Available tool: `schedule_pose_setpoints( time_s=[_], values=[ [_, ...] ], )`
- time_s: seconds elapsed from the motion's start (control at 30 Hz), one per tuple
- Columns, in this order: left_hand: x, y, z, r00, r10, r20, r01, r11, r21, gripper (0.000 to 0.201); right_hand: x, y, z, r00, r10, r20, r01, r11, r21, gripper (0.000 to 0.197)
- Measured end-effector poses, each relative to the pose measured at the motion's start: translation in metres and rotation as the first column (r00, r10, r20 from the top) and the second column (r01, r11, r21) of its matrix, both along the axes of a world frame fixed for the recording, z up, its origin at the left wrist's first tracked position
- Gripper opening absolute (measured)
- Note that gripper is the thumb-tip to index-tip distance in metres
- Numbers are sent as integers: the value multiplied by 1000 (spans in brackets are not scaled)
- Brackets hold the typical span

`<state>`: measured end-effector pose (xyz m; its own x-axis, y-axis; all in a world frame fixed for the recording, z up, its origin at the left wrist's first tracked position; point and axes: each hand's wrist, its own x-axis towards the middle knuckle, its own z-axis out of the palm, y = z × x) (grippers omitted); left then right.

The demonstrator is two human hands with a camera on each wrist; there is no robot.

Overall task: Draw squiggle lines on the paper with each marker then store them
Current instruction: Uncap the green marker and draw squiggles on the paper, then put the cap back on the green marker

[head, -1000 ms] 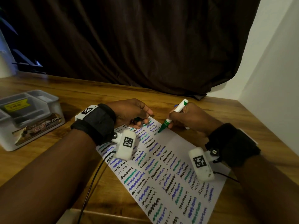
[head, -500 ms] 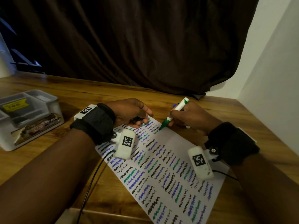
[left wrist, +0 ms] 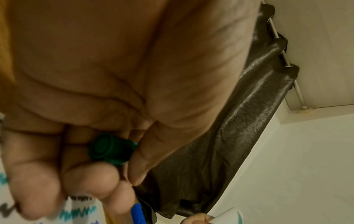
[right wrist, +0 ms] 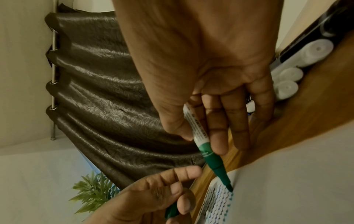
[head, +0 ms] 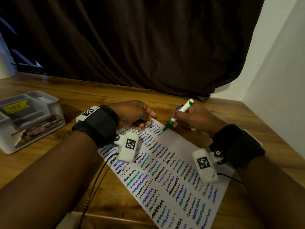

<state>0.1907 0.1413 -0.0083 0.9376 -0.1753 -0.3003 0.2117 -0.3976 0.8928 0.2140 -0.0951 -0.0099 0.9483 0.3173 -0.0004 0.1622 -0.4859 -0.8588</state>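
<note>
Markers (right wrist: 287, 72) number three beside our right hand (head: 196, 119), which grips one green marker (head: 179, 115) tip-down on the paper (head: 173, 179), while our left hand (head: 132, 113) clasps its cap (left wrist: 111, 147).

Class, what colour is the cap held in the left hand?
Green; the cap shows best in the left wrist view.
</note>
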Motion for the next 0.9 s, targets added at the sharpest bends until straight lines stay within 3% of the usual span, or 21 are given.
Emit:
schedule_pose_setpoints(
  time_s=[0.13, 0.33, 0.5, 0.63, 0.77, 0.9],
  values=[
    [0, 0, 0, 1000, -1, -1, 1, 1000, -8, 25, -1, 1, 1, 1000, 0, -16, 0, 1000, 21, 21],
    [-1, 1, 1, 999, 21, 31, -19, 998, -64, 29, -1, 1, 8, 993, -117, 20, 112, 977, 182, 21],
    [3, 1, 7, 963, 161, 218, -103, 961, -256, 39, -4, 1, 16, 990, -144, -2, 135, 922, 364, 19],
    [4, 4, 7, 951, 210, 227, -95, 897, -431, 54, -5, 0, 22, 993, -96, -65, 116, 835, 537, 13],
    [2, 0, 10, 924, 210, 319, -53, 898, -438, 45, -8, -1, 29, 990, -45, -136, 124, 735, 667, 15],
    [2, -1, 9, 899, 198, 391, -35, 922, -386, 32, -10, -3, 30, 989, -9, -145, 106, 726, 679, 23]
  ],
)
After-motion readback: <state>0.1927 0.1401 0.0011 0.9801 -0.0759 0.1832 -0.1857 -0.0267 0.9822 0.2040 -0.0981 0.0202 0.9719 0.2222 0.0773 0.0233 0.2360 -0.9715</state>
